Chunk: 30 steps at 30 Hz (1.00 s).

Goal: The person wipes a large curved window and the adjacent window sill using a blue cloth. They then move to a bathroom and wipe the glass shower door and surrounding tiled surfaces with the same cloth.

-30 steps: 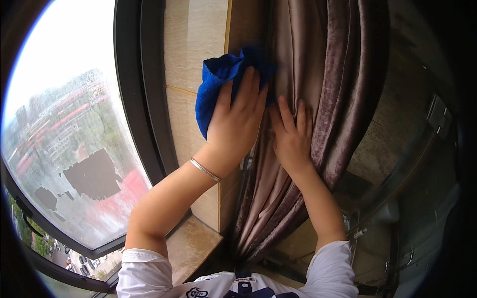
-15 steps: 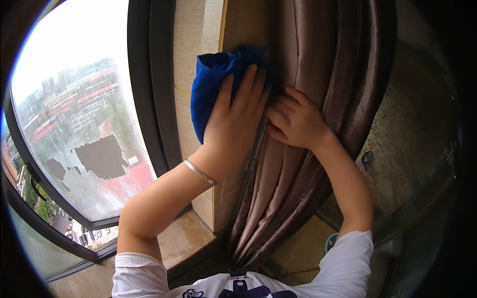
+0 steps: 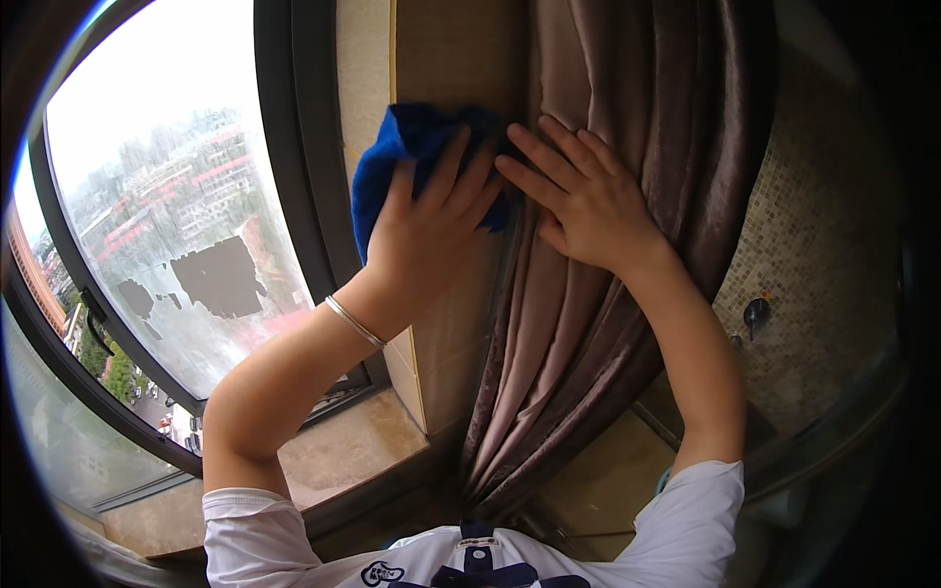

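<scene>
My left hand (image 3: 429, 227) presses a blue cloth (image 3: 392, 162) flat against a beige wall panel (image 3: 453, 59) between the window and the curtain. A thin silver bracelet (image 3: 354, 322) sits on that wrist. My right hand (image 3: 586, 204) lies with fingers spread on the brown curtain (image 3: 637, 108), holding its folds off to the right of the panel. The fingertips of both hands nearly touch at the cloth's right edge.
A dark-framed window (image 3: 294, 147) at the left looks down on a city far below. A beige stone sill (image 3: 338, 451) runs under it. Mosaic-tiled wall (image 3: 823, 245) with a small dark fitting (image 3: 755, 312) stands to the right of the curtain.
My right hand has opened from a curled grip to flat spread fingers on the curtain and shifted up toward the cloth. The left hand stays pressed on the cloth.
</scene>
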Tool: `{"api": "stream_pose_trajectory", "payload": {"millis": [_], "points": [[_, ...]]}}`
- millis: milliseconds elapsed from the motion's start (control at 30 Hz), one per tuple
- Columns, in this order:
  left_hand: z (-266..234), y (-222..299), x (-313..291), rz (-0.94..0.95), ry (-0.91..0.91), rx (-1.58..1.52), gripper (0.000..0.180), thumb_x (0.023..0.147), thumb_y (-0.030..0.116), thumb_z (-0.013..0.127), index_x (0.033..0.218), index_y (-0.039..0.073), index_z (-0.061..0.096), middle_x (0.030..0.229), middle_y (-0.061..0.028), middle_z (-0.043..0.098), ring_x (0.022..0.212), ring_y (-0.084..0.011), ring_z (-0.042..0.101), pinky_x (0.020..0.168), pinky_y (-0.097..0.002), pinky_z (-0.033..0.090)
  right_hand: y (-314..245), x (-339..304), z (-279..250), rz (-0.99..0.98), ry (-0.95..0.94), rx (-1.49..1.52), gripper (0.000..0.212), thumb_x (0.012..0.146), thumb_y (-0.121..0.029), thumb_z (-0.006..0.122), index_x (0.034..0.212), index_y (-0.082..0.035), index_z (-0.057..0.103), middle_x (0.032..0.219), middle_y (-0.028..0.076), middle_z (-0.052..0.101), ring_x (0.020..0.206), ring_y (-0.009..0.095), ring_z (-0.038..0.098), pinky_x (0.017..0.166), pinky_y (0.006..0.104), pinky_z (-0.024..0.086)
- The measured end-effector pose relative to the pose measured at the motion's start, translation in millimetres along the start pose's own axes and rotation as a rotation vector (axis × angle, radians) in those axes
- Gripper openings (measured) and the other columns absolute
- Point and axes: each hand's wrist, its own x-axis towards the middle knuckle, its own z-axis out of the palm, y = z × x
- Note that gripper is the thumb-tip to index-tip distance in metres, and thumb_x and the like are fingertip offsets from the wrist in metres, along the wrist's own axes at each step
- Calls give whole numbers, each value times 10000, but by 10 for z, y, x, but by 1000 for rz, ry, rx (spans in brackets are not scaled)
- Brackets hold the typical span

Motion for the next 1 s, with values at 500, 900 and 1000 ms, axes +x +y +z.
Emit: {"api": "stream_pose_trajectory", "payload": {"millis": [500,900,1000], "points": [[242,399,-665,148,-115,118,423,907,350,547,1297,217,642,1538,-108,413,1417,-329,368,1060,-542,345,-94,-166,161,-340,-73,77,508,820,-130,605,1246,-399,664,1468,-10,523,1384,178,441,1183,401,282],[139,354,-397,-64,71,14,427,828,335,623,1241,233,656,1410,3,513,1348,-253,450,996,-540,358,-306,-281,143,-158,8,253,628,767,-273,700,1364,-409,557,1498,55,483,1306,317,519,1147,484,300],[273,489,-501,-41,65,83,407,846,321,601,1237,224,655,1413,-16,513,1335,-266,462,991,-538,364,-389,-319,230,-148,55,207,672,753,-352,740,1382,-461,528,1571,-11,385,1373,357,435,1171,504,274]]}}
